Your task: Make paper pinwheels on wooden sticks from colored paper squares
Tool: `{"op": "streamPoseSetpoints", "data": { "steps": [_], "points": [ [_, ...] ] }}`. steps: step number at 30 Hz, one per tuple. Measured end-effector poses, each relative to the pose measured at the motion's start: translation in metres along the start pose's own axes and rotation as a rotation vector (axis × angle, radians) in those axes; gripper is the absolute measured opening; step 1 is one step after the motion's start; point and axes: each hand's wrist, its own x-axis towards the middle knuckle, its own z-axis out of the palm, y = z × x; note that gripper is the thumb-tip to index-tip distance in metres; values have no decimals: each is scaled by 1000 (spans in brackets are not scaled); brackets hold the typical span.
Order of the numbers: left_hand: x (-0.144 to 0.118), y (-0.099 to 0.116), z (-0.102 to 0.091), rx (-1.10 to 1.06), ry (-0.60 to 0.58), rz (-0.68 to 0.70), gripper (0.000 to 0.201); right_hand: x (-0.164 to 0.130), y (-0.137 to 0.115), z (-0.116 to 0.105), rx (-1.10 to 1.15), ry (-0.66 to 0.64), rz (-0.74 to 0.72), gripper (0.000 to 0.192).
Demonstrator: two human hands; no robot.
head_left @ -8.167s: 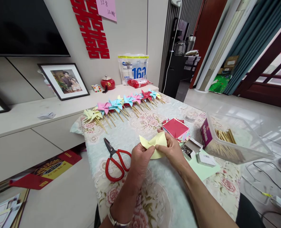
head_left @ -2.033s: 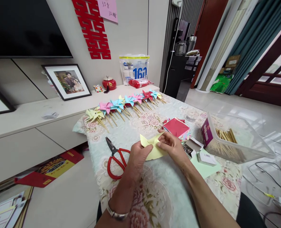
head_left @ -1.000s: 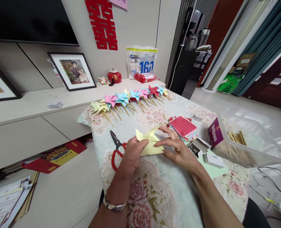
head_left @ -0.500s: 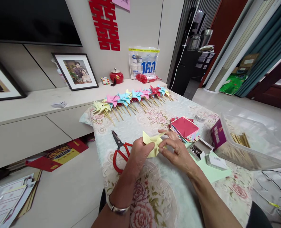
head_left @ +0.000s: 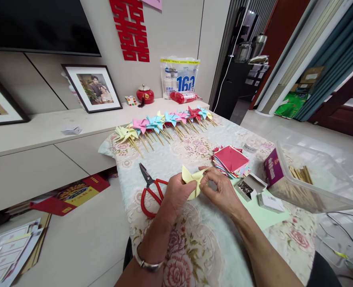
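From the head view, my left hand [head_left: 178, 193] and right hand [head_left: 221, 190] are pinching the part-folded yellow paper pinwheel [head_left: 195, 175] between them.

Main way through, from where I stand: middle strip of tablecloth [head_left: 194, 147], left to right. Far edge blocked by pinwheels [head_left: 157, 123], sticks [head_left: 136, 148] jutting nearward. Left hand [head_left: 176, 191] and right hand [head_left: 221, 189], linked by folded yellow paper [head_left: 187, 174], bar near side; room between forearms [head_left: 251, 235]. Scissors [head_left: 150, 181] obstruct left, just beside left hand. Right side crowded: paper stack [head_left: 232, 158], open small box [head_left: 257, 183], high-walled plastic tub [head_left: 272, 169].
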Motion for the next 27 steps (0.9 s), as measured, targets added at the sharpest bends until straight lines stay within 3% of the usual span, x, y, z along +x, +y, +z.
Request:
{"op": "streamPoseSetpoints", "data": {
  "steps": [27],
  "points": [
    [5,-10,-1,128,-17,19,24,0,0,1,-8,-15,38,11]
  ]
}}
